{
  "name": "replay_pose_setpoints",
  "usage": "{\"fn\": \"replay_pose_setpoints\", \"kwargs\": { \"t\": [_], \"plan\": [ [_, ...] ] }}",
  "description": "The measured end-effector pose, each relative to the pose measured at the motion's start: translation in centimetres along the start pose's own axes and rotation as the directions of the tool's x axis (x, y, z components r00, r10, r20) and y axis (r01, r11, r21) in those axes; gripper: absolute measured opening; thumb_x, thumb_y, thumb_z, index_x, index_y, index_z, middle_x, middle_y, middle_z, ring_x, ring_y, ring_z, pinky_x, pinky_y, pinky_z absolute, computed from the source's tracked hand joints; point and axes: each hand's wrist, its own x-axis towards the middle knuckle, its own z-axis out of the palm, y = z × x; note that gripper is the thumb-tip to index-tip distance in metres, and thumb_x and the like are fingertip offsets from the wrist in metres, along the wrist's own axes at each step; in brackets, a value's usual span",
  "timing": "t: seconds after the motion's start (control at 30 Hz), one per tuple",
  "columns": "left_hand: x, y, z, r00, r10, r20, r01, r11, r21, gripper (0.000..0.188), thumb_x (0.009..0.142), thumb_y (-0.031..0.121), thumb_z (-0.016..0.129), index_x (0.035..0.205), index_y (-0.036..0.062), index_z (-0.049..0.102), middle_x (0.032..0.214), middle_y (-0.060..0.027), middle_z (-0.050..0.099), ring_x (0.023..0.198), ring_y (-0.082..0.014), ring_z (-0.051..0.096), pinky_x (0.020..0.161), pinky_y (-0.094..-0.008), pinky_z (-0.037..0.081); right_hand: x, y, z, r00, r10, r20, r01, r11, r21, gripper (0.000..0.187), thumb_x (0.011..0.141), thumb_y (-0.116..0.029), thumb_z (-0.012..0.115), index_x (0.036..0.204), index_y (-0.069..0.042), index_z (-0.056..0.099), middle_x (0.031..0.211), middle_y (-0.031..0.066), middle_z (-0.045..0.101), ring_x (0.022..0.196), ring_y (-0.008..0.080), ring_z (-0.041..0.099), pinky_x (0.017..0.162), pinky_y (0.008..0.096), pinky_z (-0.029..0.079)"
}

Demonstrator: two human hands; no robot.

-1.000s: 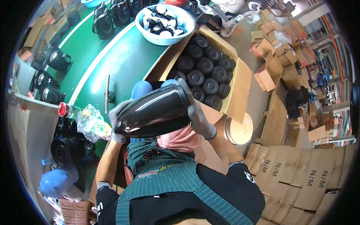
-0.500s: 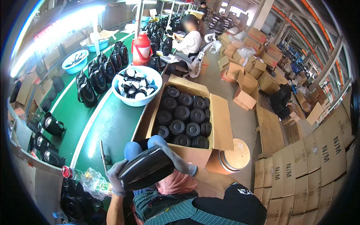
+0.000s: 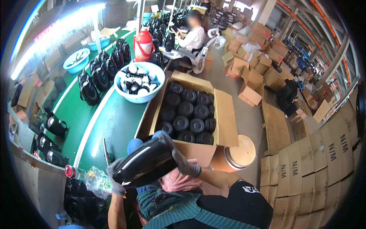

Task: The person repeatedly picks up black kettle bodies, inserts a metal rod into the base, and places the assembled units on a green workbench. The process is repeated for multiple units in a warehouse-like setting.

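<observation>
A glossy black jug body (image 3: 146,162) lies tilted across my lap, its right end higher than its left. My left hand (image 3: 116,178), in a grey glove, grips its lower left end. Round the upper right end is my gloved right hand (image 3: 182,159), with some of its fingers hidden behind the jug. Just beyond, an open cardboard box (image 3: 225,120) holds many round black ribbed lids (image 3: 185,108). A light-blue basin (image 3: 139,98) of black-and-white parts (image 3: 138,81) stands on the green bench to the left of the box.
Black jugs (image 3: 88,89) stand along the green conveyor bench (image 3: 97,131). Left of my hand are a clear bottle with a red cap (image 3: 72,171) and a plastic bag (image 3: 97,183). A round drum (image 3: 242,150) and stacked cartons (image 3: 301,179) are on my right. A person (image 3: 193,36) sits farther along.
The jug has been turned a little, its right end now slightly higher, with both hands still around it. The whole view has shifted slightly.
</observation>
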Motion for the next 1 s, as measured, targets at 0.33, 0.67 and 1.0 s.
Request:
{"fn": "replay_pose_setpoints", "kwargs": {
  "t": [0.33, 0.67, 1.0],
  "plan": [
    [-0.8, 5.9, 1.5, 0.95, 0.306, 0.062, -0.305, 0.87, 0.386, 0.047, 0.081, 0.023, 0.082, 0.12, -0.0016, 0.076, 0.109, -0.0244, 0.077, 0.103, -0.0382, 0.078, 0.092, -0.0399, 0.059, -1.5, 8.5, -7.7, 0.975, 0.221, -0.021, -0.222, 0.969, -0.106, 0.05, 0.121, -0.023, 0.031, 0.163, 0.002, 0.039, 0.164, 0.0153, 0.048, 0.15, 0.0201, 0.047, 0.127, 0.032, 0.037],
    [-6.6, -2.1, 3.7, 0.84, 0.254, 0.479, -0.475, 0.771, 0.424, 0.094, 0.072, 0.017, 0.088, 0.157, 0.0044, 0.049, 0.152, -0.0193, 0.058, 0.131, -0.04, 0.062, 0.111, -0.0512, 0.05, 8.2, -1.5, -5.4, 0.854, 0.475, 0.214, -0.33, 0.811, -0.484, 0.076, 0.086, -0.029, 0.076, 0.155, -0.004, 0.056, 0.148, 0.0143, 0.065, 0.135, 0.0228, 0.061, 0.119, 0.0359, 0.043],
    [3.7, -13.4, -3.2, 0.943, 0.15, -0.296, 0.241, 0.307, 0.921, 0.076, 0.096, 0.049, 0.073, 0.152, 0.0014, 0.053, 0.145, -0.0275, 0.059, 0.127, -0.0451, 0.06, 0.105, -0.0549, 0.051, 0.8, 9.5, -1.4, 0.934, 0.31, 0.178, -0.247, 0.92, -0.305, 0.085, 0.106, -0.065, 0.045, 0.162, -0.001, 0.044, 0.154, 0.0222, 0.057, 0.143, 0.0339, 0.055, 0.123, 0.0432, 0.039]
  ]
}}
